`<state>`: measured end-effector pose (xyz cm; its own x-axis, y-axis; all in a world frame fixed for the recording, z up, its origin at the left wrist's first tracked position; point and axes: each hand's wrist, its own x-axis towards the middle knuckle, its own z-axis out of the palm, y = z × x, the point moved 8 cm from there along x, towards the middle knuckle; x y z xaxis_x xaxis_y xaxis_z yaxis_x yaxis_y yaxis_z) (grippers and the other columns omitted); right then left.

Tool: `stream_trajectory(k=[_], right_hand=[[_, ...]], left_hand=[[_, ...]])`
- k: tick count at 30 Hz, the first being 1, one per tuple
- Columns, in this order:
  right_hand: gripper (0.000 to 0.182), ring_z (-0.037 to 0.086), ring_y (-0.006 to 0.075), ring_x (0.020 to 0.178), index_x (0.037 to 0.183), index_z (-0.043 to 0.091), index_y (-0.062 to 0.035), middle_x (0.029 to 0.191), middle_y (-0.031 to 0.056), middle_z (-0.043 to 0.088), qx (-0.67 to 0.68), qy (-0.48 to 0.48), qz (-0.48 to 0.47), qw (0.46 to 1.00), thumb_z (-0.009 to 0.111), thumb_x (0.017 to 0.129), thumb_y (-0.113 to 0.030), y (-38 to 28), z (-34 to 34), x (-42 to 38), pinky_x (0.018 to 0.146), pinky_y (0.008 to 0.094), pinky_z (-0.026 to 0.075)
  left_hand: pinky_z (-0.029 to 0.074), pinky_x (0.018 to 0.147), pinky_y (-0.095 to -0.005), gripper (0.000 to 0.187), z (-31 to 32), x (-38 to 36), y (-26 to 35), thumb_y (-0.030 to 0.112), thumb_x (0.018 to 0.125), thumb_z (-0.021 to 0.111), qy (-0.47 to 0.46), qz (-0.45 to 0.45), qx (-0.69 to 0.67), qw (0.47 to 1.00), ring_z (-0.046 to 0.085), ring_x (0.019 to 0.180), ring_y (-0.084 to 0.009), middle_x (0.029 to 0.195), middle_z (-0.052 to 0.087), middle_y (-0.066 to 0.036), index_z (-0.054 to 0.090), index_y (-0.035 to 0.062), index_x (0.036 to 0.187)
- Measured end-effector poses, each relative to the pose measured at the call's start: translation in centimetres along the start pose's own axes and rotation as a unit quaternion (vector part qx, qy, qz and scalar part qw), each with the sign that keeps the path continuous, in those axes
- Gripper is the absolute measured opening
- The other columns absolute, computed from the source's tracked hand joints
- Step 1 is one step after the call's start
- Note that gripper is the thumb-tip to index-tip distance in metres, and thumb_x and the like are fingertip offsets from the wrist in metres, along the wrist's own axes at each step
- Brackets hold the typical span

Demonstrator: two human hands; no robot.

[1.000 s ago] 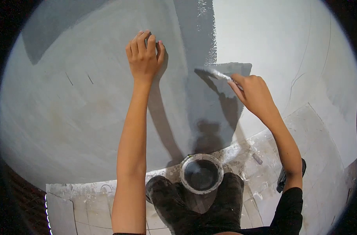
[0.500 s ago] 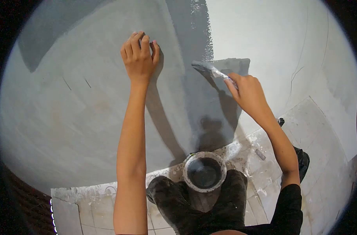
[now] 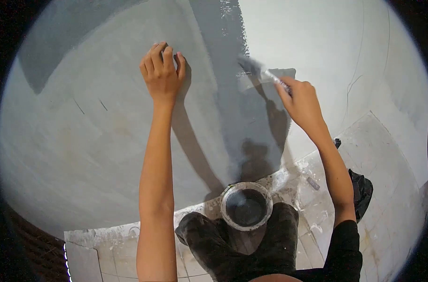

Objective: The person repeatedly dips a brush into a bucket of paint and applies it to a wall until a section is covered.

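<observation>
My right hand (image 3: 302, 104) is closed around the handle of a paintbrush (image 3: 271, 76), whose bristles are dark with grey paint and smeared by motion. The bristles are at the wall, near the boundary of the dark grey paint (image 3: 228, 103) and the white wall (image 3: 294, 33). My left hand (image 3: 162, 77) rests on the lighter grey part of the wall (image 3: 106, 155), its fingers bent and apart, with nothing visible in it. A round bucket (image 3: 224, 214) of dark grey paint stands between my knees at the foot of the wall.
Pale floor tiles (image 3: 312, 254) spattered with paint run along the wall's base. A small grey block (image 3: 313, 184) lies right of the bucket. Beside my right arm is a black plastic bag (image 3: 362, 190). Dark ridged material (image 3: 35, 249) fills the lower left.
The paintbrush in my right hand has moved slightly up and to the right, its bristles now blurred. My left hand stays against the wall. The whole view has shifted slightly.
</observation>
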<state>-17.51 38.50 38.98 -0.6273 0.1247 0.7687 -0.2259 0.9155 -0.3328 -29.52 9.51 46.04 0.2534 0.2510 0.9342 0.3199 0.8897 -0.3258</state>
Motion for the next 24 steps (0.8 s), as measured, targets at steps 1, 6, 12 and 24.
stream_trajectory(k=[1,6,12,24], right_hand=[[0.031,0.070,0.0466,0.075,0.096,0.076,0.0023,0.076,0.0272,0.069,-0.007,-0.026,-0.001,1.000,0.066,0.102,-0.027,0.0,0.2,0.0,0.072,0.0523,0.055],[0.034,0.065,0.0414,0.066,0.104,0.077,0.0039,0.075,0.0277,0.066,0.001,-0.141,-0.040,0.989,0.067,0.103,-0.029,1.1,1.0,-0.5,0.065,0.0460,0.050],[0.033,0.070,0.0456,0.073,0.104,0.078,0.0021,0.077,0.0283,0.069,0.098,0.064,0.022,0.993,0.065,0.102,-0.028,-0.7,-2.7,2.4,0.072,0.0505,0.055],[0.032,0.063,0.0415,0.061,0.103,0.078,0.0032,0.066,0.0254,0.061,0.012,-0.138,-0.038,0.990,0.066,0.102,-0.027,-0.6,2.1,-0.5,0.062,0.0475,0.048]], left_hand=[[0.044,0.106,-0.0458,0.026,-0.1,0.0,0.0,0.025,0.097,0.073,0.001,0.002,0.000,1.000,0.061,0.127,-0.0280,0.133,0.067,-0.007,0.066,0.0108,0.117],[0.043,0.107,-0.0458,0.026,-0.2,0.2,-0.1,0.024,0.096,0.073,0.002,-0.004,-0.001,1.000,0.061,0.127,-0.0277,0.132,0.067,-0.007,0.066,0.0109,0.117],[0.043,0.107,-0.0448,0.025,-0.2,0.2,-0.1,0.024,0.096,0.074,-0.001,-0.002,0.012,1.000,0.061,0.128,-0.0274,0.131,0.067,-0.006,0.065,0.0111,0.116],[0.043,0.107,-0.0445,0.025,-0.1,0.1,0.0,0.024,0.096,0.073,0.000,-0.009,-0.003,1.000,0.061,0.130,-0.0269,0.132,0.067,-0.006,0.066,0.0118,0.117]])
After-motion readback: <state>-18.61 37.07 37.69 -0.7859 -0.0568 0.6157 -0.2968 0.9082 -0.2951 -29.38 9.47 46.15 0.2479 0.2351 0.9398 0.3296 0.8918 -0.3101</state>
